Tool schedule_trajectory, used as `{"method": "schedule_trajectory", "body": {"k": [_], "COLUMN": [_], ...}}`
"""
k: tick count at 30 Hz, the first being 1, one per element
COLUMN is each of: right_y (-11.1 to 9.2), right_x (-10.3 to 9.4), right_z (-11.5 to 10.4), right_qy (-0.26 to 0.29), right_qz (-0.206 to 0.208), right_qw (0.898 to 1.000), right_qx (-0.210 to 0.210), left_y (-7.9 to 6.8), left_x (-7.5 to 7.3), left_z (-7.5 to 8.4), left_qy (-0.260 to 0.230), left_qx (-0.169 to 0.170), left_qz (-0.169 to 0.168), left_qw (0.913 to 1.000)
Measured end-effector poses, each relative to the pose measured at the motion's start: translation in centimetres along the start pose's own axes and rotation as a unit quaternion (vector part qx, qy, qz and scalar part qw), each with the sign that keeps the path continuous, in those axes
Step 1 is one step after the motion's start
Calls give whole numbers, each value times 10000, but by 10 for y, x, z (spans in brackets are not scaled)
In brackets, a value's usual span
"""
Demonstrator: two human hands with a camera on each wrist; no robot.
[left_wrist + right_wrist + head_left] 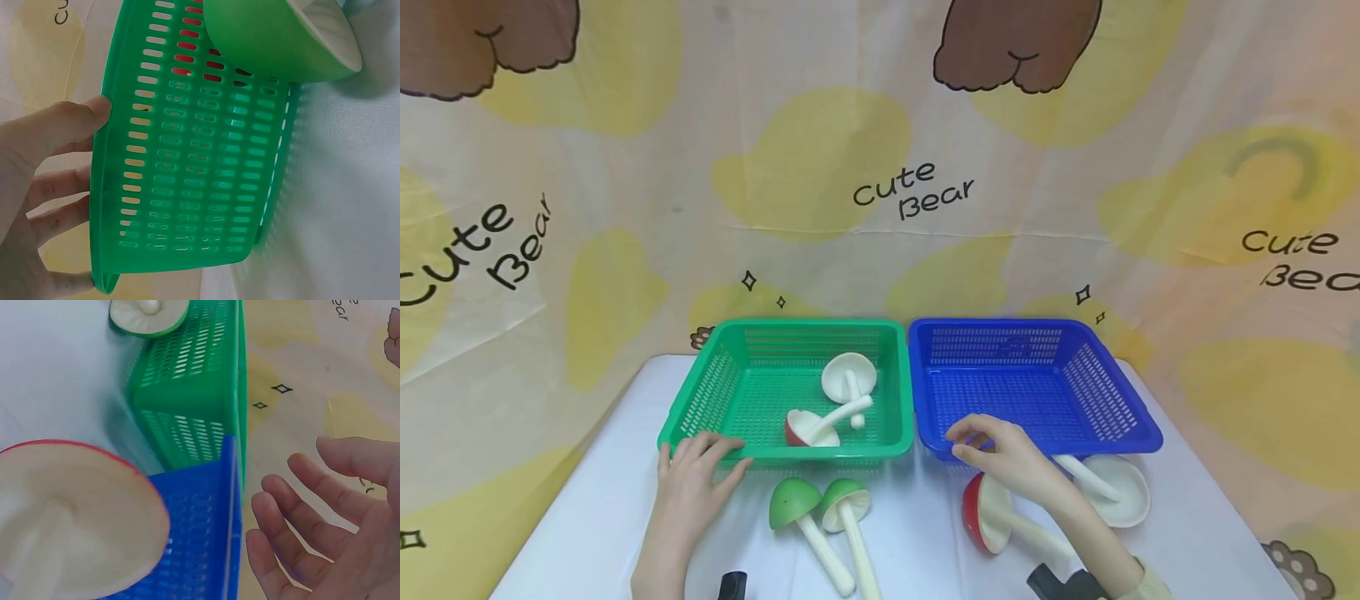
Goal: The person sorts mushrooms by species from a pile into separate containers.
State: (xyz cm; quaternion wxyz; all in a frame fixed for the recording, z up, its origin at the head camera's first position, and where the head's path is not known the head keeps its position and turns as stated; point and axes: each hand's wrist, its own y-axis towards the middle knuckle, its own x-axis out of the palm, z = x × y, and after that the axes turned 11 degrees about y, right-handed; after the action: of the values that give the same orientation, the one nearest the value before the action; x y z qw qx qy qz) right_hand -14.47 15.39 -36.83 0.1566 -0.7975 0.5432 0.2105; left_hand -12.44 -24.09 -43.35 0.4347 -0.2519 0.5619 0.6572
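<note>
My left hand (688,487) rests with fingers spread on the near rim of the green basket (820,452). In the left wrist view its thumb (62,125) touches that rim. Inside this basket lie a red-capped toy mushroom (811,429) and another mushroom (842,375) showing its pale underside. Over the near rim of the blue basket (992,392) hovers my right hand (1000,454), fingers loosely bent around nothing. Below it lies a red-capped mushroom (992,517), with a white-undersided mushroom (1123,496) to its right. Two green-capped mushrooms (795,502) lie before the green basket.
Both baskets stand side by side at the back of a table covered in white cloth (917,542). Behind them hangs a printed curtain (820,275). Small black parts (732,586) show at the bottom edge near each wrist.
</note>
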Motion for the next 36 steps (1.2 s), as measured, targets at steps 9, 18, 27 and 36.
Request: {"method": "schedule_trajectory", "body": {"k": [9,18,27,36], "right_y": [-21,-39,-55,-61], "right_x": [-3,-9,-8,0], "right_z": [21,47,68,88], "right_qy": [57,2,-818,-1151], "right_qz": [167,281,408,313], "right_qw": [9998,9985,9956,9919], "right_qx": [-44,-463,-191,-429], "left_y": [-3,0,0,-1], "left_x": [-2,1,2,-1], "left_z": [-2,0,2,0], "left_qy": [-16,19,8,66], "left_qx": [-18,-11,-34,-12], "left_qz": [58,152,88,-14], "left_qw": [10000,9999,10000,10000]}}
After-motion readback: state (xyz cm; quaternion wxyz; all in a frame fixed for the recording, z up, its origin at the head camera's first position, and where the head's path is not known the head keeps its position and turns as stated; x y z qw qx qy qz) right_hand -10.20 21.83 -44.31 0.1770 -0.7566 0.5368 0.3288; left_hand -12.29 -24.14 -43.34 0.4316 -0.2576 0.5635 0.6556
